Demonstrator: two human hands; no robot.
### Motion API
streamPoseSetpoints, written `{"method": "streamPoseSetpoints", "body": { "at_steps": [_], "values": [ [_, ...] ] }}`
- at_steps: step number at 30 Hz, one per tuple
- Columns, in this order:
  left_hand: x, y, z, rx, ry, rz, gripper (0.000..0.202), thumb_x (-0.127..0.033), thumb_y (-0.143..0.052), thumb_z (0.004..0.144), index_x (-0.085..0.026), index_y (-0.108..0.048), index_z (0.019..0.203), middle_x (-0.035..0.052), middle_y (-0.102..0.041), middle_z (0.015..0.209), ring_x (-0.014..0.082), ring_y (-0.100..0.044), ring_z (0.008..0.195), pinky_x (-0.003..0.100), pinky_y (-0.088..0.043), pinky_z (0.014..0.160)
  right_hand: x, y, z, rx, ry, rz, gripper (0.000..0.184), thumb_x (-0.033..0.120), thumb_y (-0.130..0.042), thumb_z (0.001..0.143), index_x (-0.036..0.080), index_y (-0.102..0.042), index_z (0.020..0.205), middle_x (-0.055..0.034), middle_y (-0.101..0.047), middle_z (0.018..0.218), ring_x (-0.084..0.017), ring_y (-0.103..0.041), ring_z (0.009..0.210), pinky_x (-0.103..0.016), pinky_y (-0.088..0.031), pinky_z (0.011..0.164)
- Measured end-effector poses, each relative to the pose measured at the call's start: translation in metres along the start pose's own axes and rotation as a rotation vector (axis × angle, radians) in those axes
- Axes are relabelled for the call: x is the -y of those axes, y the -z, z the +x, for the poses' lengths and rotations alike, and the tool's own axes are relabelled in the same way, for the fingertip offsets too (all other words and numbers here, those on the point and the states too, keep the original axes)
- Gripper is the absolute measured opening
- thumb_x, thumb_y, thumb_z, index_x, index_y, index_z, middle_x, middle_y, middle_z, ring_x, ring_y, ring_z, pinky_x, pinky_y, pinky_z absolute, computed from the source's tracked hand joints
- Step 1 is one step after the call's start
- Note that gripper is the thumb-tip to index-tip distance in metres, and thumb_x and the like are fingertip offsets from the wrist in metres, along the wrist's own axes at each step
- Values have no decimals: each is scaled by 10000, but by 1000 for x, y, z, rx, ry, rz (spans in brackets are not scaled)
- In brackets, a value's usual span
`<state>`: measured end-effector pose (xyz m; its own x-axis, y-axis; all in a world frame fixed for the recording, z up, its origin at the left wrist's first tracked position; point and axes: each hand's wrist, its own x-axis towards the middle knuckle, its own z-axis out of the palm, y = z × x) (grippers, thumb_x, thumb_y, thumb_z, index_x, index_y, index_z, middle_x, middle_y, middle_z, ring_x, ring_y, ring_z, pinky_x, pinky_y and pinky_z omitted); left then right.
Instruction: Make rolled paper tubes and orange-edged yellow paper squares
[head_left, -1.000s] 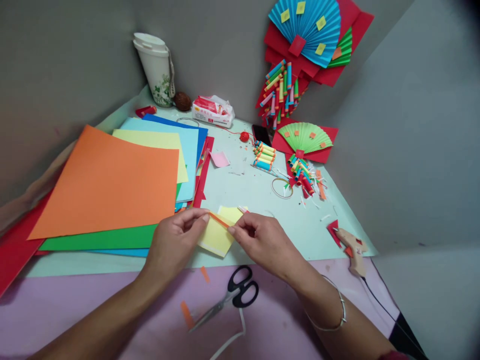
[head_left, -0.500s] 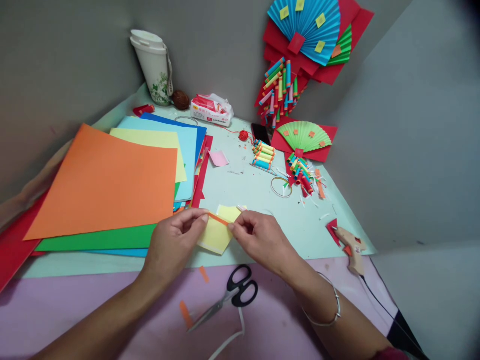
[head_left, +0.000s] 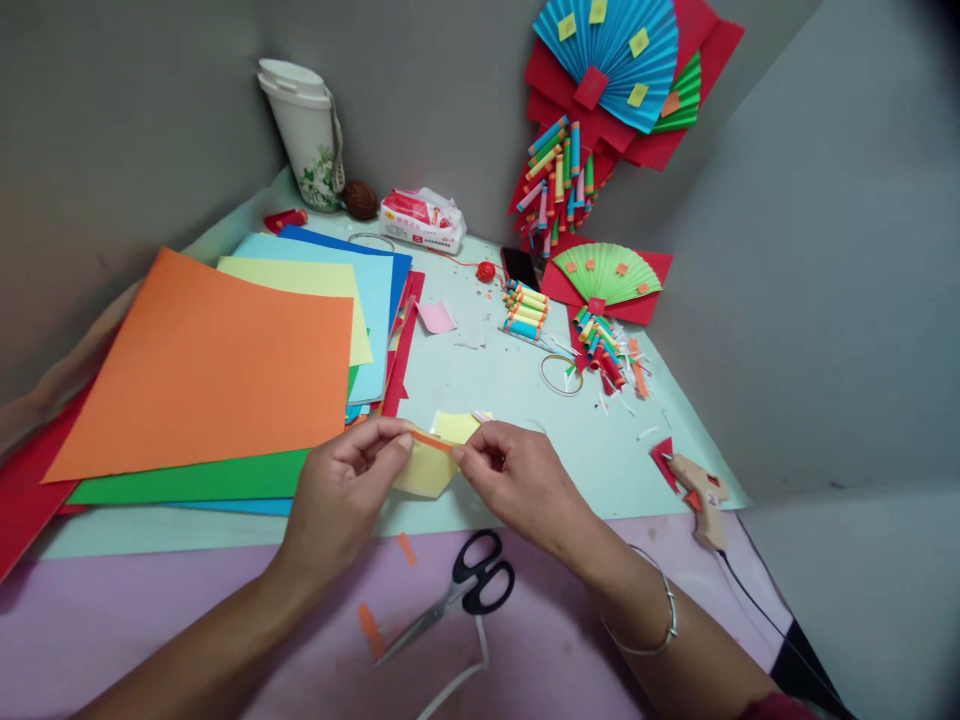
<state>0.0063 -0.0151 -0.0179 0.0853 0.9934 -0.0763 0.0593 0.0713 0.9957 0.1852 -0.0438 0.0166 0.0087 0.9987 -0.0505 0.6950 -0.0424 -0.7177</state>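
One orange strip (head_left: 433,441): pinched by left hand (head_left: 349,485) and right hand (head_left: 517,480), near the front edge of the mint paper (head_left: 495,385).
Table (head_left: 112,600): pink, under that paper.
Back left corner: white lidded cup (head_left: 304,130), gray wall (head_left: 435,90).

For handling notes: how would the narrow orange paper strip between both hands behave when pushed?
Likely light: the narrow orange paper strip looks thin and small. Its slender span between left hand and right hand would probably bend easily.
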Motion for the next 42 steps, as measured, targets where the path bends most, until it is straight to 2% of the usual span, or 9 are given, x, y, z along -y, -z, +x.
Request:
{"method": "streamPoseSetpoints", "body": {
  "at_steps": [6,18,28,37,42],
  "values": [
    [-3,1,-3,18,18,-42,193,-421,-673,796,-228,-674,796,-35,-606,707,136,-520,658,208,-412,585,2,-1,-1,-5,20,-5,225,269,-579,868,193,-562,657,60,-529,585,-88,-443,551,-238,-327,584],
    [-2,2,0,101,74,-125,208,-433,-672,806,-225,-667,796,-26,-586,746,150,-508,686,224,-395,607,5,-2,0,-14,38,-8,233,239,-574,859,191,-540,634,59,-525,584,-92,-441,554,-243,-337,605],
    [1,4,0,175,75,-183,166,-415,-653,845,-252,-682,855,-20,-637,821,165,-549,753,241,-414,674,4,1,-1,-11,39,-2,238,255,-580,861,191,-543,636,58,-534,587,-90,-447,559,-236,-331,597],
    [-3,5,1,179,88,-214,154,-392,-663,827,-239,-670,809,-11,-663,820,158,-553,701,242,-420,624,6,2,-2,-27,56,6,235,270,-588,868,193,-565,647,57,-550,594,-92,-455,558,-247,-354,628],
    [-3,6,1,177,118,-247,170,-406,-672,819,-244,-684,868,-5,-660,800,184,-582,716,270,-452,640,5,2,-3,-32,62,9,240,297,-609,877,196,-570,663,54,-552,597,-95,-458,558,-253,-363,630]
  ]
}}
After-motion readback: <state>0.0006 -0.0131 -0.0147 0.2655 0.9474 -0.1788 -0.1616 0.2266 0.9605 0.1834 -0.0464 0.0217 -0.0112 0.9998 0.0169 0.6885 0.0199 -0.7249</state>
